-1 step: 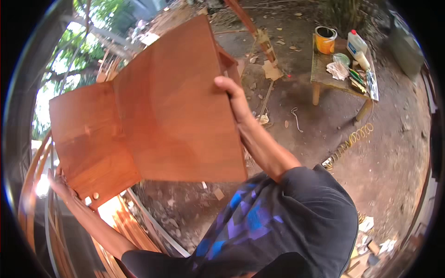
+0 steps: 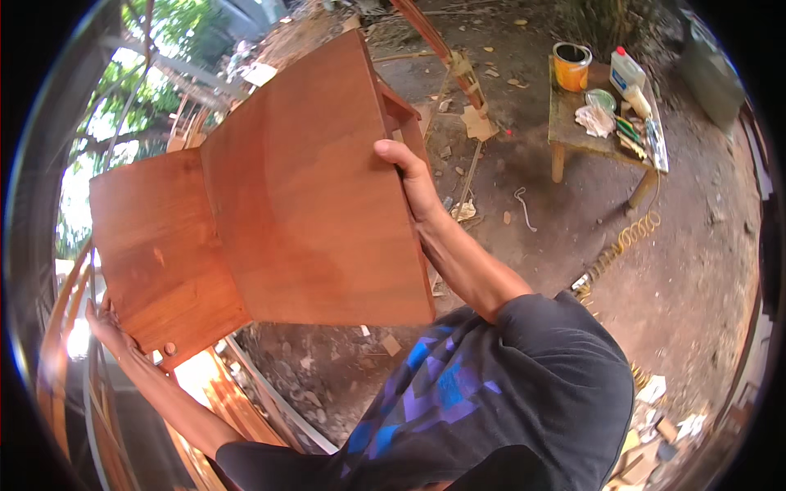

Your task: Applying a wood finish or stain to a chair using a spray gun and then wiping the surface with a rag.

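Note:
I hold up a reddish-brown wooden furniture piece (image 2: 319, 188) in both hands, left of the middle. Two broad flat panels of it face me and meet at an angle along a seam. My right hand (image 2: 416, 180) is closed on the right edge of the larger panel, thumb on the face and fingers hidden behind. Behind that edge an open framed part shows. At the lower left, my left hand (image 2: 113, 327) grips the edge of the smaller panel, its fingers partly hidden. A small round hole (image 2: 170, 349) pierces that panel near its lower corner.
On a low wooden table (image 2: 565, 123) at the far right stand an orange can (image 2: 571, 72), a white jug (image 2: 627, 72), a crumpled cloth (image 2: 595, 121) and hand tools. A coiled yellow hose (image 2: 606, 258) crosses the dirt floor. Wooden strips (image 2: 233, 389) lie at the lower left.
The wooden piece has shifted only very slightly, and the background sits a little differently in the view. Both hands keep the same hold.

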A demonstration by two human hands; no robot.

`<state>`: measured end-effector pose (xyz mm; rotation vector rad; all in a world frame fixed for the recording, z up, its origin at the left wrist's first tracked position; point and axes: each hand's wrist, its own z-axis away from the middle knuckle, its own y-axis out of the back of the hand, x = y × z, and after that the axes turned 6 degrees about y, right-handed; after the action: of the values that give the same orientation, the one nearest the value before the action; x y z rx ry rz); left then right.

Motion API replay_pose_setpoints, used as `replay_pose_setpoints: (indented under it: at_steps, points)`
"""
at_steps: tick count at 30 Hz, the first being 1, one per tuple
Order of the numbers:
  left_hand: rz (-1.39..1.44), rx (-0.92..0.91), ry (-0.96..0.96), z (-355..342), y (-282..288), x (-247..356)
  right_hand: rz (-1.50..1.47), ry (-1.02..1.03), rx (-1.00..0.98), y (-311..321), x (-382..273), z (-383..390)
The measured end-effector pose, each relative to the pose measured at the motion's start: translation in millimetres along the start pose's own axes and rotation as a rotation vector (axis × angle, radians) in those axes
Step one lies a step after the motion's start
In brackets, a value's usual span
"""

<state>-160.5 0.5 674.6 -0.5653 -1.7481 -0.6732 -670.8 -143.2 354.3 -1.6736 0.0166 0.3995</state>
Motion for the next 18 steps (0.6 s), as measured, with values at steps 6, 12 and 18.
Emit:
replay_pose_setpoints:
  at_steps: [6,12,18]
  points:
    - [-0.174,-0.254,0.035,-185.8,-75.8,-14.0,-0.067,0.090,0.020,-5.9,74.0,-65.0]
    - [-0.315,-0.295,-0.127,-376.5,-113.6,-45.9,-0.113,0.191,0.094,-14.8,163.5,-112.0]
    - [-0.263,-0.419,0.023,-430.4,-202.3,-93.5,-0.124,0.284,0.193,-8.9,214.9,-143.0]
